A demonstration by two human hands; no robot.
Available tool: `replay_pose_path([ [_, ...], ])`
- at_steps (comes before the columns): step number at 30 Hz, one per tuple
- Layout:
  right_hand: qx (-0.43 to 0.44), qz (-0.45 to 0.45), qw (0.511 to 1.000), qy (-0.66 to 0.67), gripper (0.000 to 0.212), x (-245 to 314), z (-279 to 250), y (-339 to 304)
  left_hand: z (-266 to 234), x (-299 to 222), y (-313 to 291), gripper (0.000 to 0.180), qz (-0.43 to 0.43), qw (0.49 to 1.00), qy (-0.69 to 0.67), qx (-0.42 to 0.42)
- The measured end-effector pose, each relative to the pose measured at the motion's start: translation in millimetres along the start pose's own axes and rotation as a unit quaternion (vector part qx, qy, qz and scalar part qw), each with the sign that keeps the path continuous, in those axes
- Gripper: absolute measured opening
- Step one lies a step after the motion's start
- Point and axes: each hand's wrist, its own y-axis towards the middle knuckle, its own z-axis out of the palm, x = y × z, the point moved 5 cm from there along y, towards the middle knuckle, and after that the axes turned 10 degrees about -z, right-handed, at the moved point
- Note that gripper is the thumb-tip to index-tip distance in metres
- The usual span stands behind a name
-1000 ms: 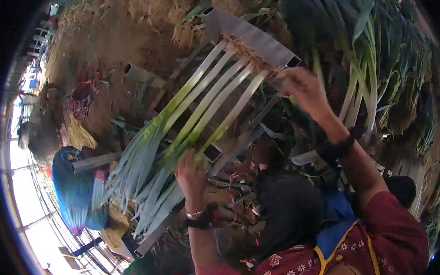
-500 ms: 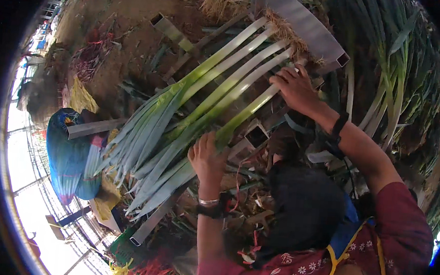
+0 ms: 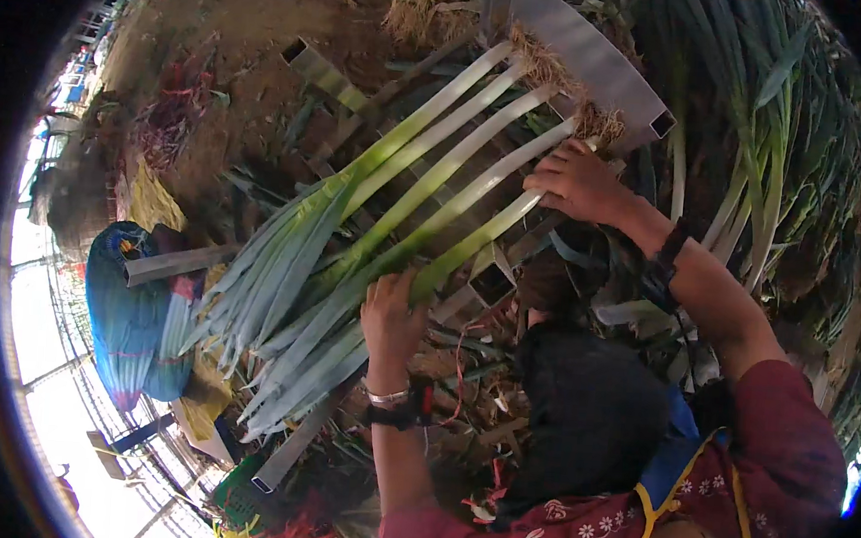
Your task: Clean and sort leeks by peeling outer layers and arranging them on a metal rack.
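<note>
Five leeks (image 3: 489, 182) lie lined up on my rack (image 3: 602, 59), no tie visible; my right hand (image 3: 579, 184) closes round the nearest, my left hand (image 3: 392, 318) rests by the leaves (image 3: 288, 286), grip unclear.

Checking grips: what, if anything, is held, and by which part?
The nearest leek: right hand at its white end, left hand at the green leafy part. Whether the left hand grips or merely rests there cannot be told.
</note>
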Motion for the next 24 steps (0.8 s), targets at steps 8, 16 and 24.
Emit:
replay_pose_path([
  [8,-0.019,-0.009,1.000,0.006,0.033,-3,10,-4,-19,-19,7,0.044,0.003,0.996,-0.084,-0.018],
  [16,-0.033,0.009,0.999,0.019,0.038,1,11,-4,19,-12,52,0.039,0.018,0.992,0.040,-0.118],
  [24,-0.176,0.102,0.963,0.177,0.029,-6,-2,-7,26,-31,47,0.033,-0.010,0.988,0.000,-0.152],
])
